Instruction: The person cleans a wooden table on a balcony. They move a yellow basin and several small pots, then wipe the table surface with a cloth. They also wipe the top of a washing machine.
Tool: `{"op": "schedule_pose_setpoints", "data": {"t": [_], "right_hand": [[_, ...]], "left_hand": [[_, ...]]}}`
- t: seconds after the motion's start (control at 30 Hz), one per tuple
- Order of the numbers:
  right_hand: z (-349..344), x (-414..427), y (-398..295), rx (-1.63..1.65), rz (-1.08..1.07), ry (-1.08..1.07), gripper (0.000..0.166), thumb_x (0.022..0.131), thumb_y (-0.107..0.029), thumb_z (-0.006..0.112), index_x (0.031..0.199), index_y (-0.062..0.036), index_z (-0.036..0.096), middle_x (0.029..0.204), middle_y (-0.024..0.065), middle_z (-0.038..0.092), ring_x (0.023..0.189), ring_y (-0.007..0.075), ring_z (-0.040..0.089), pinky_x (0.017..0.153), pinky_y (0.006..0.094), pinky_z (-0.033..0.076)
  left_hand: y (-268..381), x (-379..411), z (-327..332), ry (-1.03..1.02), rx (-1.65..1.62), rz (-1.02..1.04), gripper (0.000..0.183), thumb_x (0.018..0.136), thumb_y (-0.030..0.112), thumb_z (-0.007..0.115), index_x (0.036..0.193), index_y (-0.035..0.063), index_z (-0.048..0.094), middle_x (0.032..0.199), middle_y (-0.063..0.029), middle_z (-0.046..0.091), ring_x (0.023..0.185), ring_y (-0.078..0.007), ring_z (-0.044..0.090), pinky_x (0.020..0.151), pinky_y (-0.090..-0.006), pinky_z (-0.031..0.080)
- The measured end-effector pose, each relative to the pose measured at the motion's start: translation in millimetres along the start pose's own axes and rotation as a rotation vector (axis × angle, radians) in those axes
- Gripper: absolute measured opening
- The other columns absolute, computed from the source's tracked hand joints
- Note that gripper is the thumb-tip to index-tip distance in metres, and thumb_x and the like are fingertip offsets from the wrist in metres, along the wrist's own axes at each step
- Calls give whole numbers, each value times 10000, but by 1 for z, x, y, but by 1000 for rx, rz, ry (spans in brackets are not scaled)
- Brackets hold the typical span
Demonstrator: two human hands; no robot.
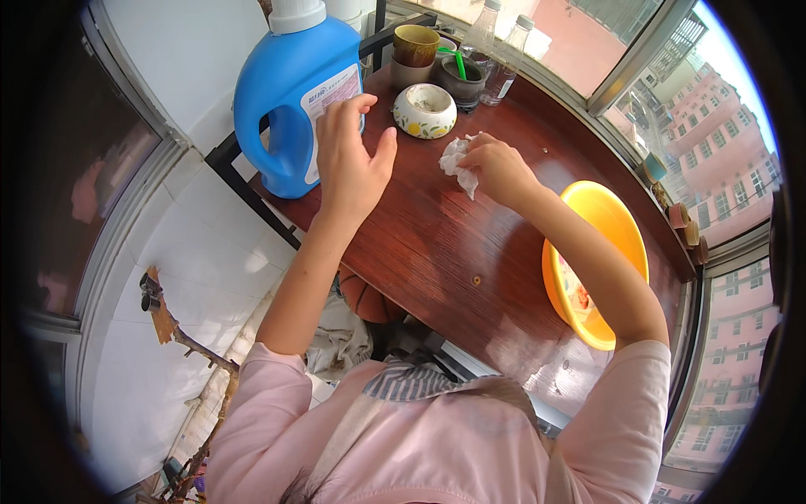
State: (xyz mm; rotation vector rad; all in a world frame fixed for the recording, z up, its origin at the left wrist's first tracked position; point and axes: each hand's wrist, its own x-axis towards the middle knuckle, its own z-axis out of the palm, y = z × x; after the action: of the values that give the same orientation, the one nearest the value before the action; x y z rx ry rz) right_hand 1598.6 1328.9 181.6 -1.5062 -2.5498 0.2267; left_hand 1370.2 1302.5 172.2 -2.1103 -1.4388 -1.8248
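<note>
My right hand (500, 169) grips a crumpled white tissue or wipe (458, 162) against the dark red wooden tabletop (428, 252). My left hand (354, 154) is raised with thumb and fingers apart, holding nothing. It appears in front of a large blue detergent jug (255, 113) with a white cap, and whether it touches the jug I cannot tell. Just beyond both hands sits a round white ceramic pot (425, 126) painted with yellow fruit and green leaves. To the right, partly behind my right forearm, a yellow plastic basin (611, 205) is tilted, with something colourful inside.
Stacked cups (415, 47), a dark pot (463, 88) with a green tool handle (461, 65) and clear plastic bottles (504, 60) crowd the far end. Small pots (679, 215) line the window ledge. Below the table's near edge lies a basketball (365, 299); a branch (201, 349) leans left.
</note>
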Motion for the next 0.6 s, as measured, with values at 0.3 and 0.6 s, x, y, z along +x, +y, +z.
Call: {"op": "schedule_pose_setpoints", "data": {"t": [0.3, 0.6], "right_hand": [[49, 98, 113, -43, 331, 158, 288, 775, -145, 546, 1021, -109, 690, 933, 189, 658, 869, 333, 636, 793, 386, 496], [108, 93, 17, -236, 443, -118, 327, 830, -179, 494, 1096, -27, 609, 1189, 164, 551, 1093, 360, 533, 895, 472, 438]], "left_hand": [[-76, 50, 149, -623, 548, -202, 1236, 500, 544, 800, 1433, 62, 149, 1222, -258, 469, 1156, -378, 419, 992, -548, 282], [-88, 76, 147, -813, 411, -133, 1270, 472, 472, 830, 1452, 85, 121, 1191, -264, 523, 1151, -425, 433, 1008, -435, 344]]}}
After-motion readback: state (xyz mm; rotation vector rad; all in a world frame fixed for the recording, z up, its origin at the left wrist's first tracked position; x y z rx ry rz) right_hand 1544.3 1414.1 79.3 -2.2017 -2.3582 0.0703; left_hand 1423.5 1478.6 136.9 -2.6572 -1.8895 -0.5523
